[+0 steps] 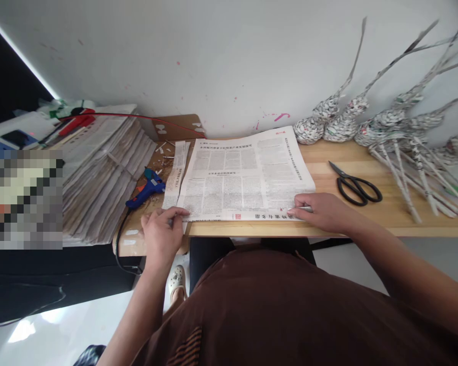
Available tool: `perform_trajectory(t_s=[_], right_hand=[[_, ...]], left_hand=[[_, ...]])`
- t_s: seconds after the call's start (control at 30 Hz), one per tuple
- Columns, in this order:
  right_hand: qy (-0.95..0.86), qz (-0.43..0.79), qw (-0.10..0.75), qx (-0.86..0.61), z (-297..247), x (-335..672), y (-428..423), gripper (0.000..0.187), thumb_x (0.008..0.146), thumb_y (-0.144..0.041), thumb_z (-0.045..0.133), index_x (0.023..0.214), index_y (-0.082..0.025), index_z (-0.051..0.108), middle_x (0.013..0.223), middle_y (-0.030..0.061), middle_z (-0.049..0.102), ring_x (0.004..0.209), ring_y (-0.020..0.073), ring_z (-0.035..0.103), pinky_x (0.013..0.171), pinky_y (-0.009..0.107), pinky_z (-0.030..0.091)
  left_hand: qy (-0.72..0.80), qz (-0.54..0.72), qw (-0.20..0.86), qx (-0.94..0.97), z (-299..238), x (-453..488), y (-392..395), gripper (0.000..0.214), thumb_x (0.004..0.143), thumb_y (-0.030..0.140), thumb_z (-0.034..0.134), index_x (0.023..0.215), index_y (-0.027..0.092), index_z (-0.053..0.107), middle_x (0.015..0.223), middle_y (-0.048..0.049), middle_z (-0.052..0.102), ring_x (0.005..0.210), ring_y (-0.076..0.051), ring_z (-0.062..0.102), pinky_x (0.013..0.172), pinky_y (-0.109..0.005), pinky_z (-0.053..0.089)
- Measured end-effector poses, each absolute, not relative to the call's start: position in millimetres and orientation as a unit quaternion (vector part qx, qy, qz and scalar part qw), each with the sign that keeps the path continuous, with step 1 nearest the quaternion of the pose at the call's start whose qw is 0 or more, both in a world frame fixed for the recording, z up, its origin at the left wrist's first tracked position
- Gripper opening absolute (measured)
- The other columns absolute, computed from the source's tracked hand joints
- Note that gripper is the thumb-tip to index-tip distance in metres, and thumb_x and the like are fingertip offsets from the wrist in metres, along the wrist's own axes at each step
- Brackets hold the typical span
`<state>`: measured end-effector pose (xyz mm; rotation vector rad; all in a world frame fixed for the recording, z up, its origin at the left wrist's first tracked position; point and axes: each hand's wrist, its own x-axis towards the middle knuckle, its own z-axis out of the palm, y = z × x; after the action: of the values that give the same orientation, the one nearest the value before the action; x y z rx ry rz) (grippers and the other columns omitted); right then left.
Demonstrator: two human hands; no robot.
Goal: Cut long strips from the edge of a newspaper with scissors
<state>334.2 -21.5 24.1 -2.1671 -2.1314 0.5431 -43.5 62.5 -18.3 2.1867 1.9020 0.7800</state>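
Note:
A newspaper sheet (244,175) lies flat on the wooden table (366,213), its near edge folded up into a narrow strip. My left hand (162,231) pinches the near left corner of that fold with closed fingers. My right hand (322,211) presses on the near right end of the fold, fingers together and curled on the paper. A cut strip of newspaper (175,175) lies just left of the sheet.
A blue glue gun (147,188) with a black cord lies left of the sheet, beside a thick stack of newspapers (99,173). Black scissors (354,185) lie to the right. Woven newspaper shapes and rolled paper sticks (400,132) fill the far right against the white wall.

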Motion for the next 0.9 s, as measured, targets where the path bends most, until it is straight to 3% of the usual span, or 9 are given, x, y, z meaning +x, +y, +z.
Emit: perform_trajectory(t_s=[0.33,0.63,0.9], right_hand=[[-0.698,0.169,0.021,-0.695,18,341,-21,0.036,0.088,-0.054,0.046,0.072,-0.023,0.052,0.073,0.0042,0.065,0.070,0.0231,0.058,0.062,0.031,0.033],[-0.698,0.173,0.016,-0.694,15,344,-19,0.040,0.088,-0.058,0.045,0.072,-0.023,0.051,0.071,0.0040,0.065,0.069,0.0231,0.058,0.062,0.031,0.035],[-0.698,0.174,0.024,-0.694,11,347,-19,0.042,0.089,-0.060,0.047,0.069,-0.023,0.050,0.066,0.0018,0.063,0.065,0.0218,0.058,0.060,0.030,0.035]], left_hand=[[0.626,0.282,0.065,0.724,-22,-43,62,0.026,0.086,0.025,0.051,0.086,0.029,0.077,0.082,-0.0035,0.068,0.088,-0.026,0.059,0.101,-0.050,0.035],[0.663,0.297,0.086,0.682,-14,-38,59,0.027,0.084,0.031,0.060,0.110,0.026,0.065,0.076,-0.0016,0.067,0.094,-0.030,0.055,0.095,-0.048,0.039],[0.692,0.263,0.105,0.664,-5,-35,59,0.024,0.084,0.033,0.061,0.107,0.027,0.062,0.079,-0.0033,0.070,0.102,-0.034,0.053,0.091,-0.051,0.040]])
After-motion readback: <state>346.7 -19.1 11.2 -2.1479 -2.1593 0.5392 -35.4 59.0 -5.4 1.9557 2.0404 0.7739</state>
